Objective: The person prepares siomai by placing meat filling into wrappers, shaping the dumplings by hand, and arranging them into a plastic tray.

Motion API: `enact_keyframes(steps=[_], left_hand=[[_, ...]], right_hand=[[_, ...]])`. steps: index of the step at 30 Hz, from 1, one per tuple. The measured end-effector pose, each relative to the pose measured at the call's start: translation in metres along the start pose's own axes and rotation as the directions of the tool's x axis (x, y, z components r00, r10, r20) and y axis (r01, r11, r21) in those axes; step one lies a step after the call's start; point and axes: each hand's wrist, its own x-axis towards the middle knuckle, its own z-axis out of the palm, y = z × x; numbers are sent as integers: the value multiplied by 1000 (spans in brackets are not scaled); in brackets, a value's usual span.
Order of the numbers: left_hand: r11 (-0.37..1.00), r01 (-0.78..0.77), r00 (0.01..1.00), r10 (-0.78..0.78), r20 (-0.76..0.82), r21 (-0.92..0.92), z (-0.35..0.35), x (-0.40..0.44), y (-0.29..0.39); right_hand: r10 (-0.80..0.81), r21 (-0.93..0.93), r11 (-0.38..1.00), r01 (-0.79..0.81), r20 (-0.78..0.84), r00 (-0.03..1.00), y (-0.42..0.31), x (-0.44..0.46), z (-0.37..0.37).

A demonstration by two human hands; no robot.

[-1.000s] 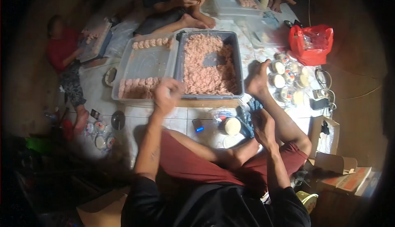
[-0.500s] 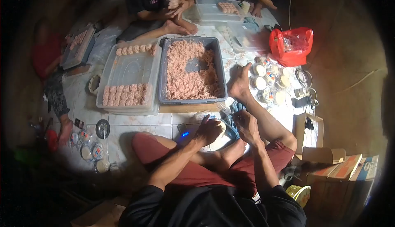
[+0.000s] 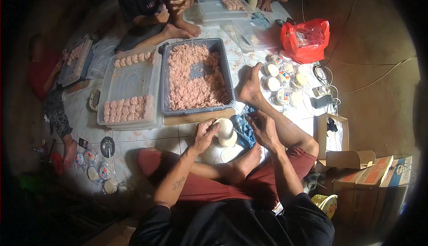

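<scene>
My left hand point(image 3: 206, 134) is closed on the edge of a round white dumpling wrapper point(image 3: 224, 127), held tilted with its face showing. Just below it, a stack of similar wrappers point(image 3: 228, 140) sits between my legs. My right hand point(image 3: 264, 128) is closed with fingertips pinched together. A fork point(image 3: 235, 104) seems to come from those fingers, its tines pointing toward the tub's near right corner; the handle is mostly hidden. Under and beside the right hand lies a crumpled blue cloth point(image 3: 243, 129). Ahead, a grey tub point(image 3: 229, 74) contains pink minced filling point(image 3: 191, 83).
Left of the tub, a clear plastic box point(image 3: 131, 82) carries rows of filled dumplings point(image 3: 127, 109). Packs of wrappers point(image 3: 284, 77) lie to the right, near a red bag point(image 3: 307, 45) and cables. More packs point(image 3: 96, 168) are at left. Co-workers sit across and left. Cardboard boxes point(image 3: 370, 174) stand at right.
My left hand has shifted left, and the wrapper in it now shows its round face. The fork and right hand moved slightly forward. The co-worker's hands across have parted. The view has shifted.
</scene>
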Motion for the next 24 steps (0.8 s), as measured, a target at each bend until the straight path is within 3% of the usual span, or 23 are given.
enact_keyframes(steps=[1,2,3,4,5,7,8,11,12,13,15,16,17,18,19,20,22,23,24], left_hand=[[1000,-2,1000,2,-2,-3,-9,5,-24],[962,-171,984,178,-17,211,-21,14,-65],[987,-103,993,94,75,122,-25,15,-61],[999,-17,986,9,166,47,-26,15,-49],[999,-25,988,20,155,31,-22,10,-40],[960,50,976,-106,193,275,-11,2,-25],[987,126,970,-143,197,97,-8,2,-34],[984,32,998,-41,44,173,-10,10,-80],[948,-29,997,51,-62,316,-7,10,-64],[953,-28,996,52,-72,303,-4,9,-61],[976,83,953,-136,-270,-201,-2,12,-56],[989,149,981,-144,-130,23,-20,14,-61],[989,146,981,-143,-133,17,-28,15,-67],[992,117,980,-106,-166,56,-33,17,-79],[968,251,946,-247,-211,-7,-36,23,-80],[924,374,890,-382,-250,-82,-38,30,-79],[954,284,938,-297,-181,-95,-43,32,-95],[973,200,971,-213,-108,-114,-45,30,-106],[990,135,990,-133,-44,36,-48,28,-106]], right_hand=[[-36,-16,999,36,4,999,-2,5,2],[-35,27,999,34,35,999,-11,9,-1],[-40,17,999,39,41,998,-10,15,-1],[-152,-16,988,153,55,987,-8,24,-2],[-264,-47,962,267,77,962,-7,32,-2],[-233,-2,972,234,86,969,-11,54,7],[-413,-103,901,422,101,905,4,74,14],[-530,-309,755,579,233,815,-6,127,29],[-510,-453,690,564,249,824,-3,142,40],[-490,-584,607,539,259,833,-6,155,50],[-469,-692,538,481,229,853,-16,179,67],[-396,-779,424,462,300,868,-24,188,77],[-311,-845,297,445,355,882,-31,197,85],[-263,-871,226,437,378,888,-24,214,94],[-215,-888,152,435,400,891,-16,231,104],[-148,-820,135,556,538,830,21,262,125],[-78,-735,127,666,662,746,34,276,139],[-237,-704,92,705,672,702,44,270,142],[-389,-674,46,737,668,635,45,263,142]])
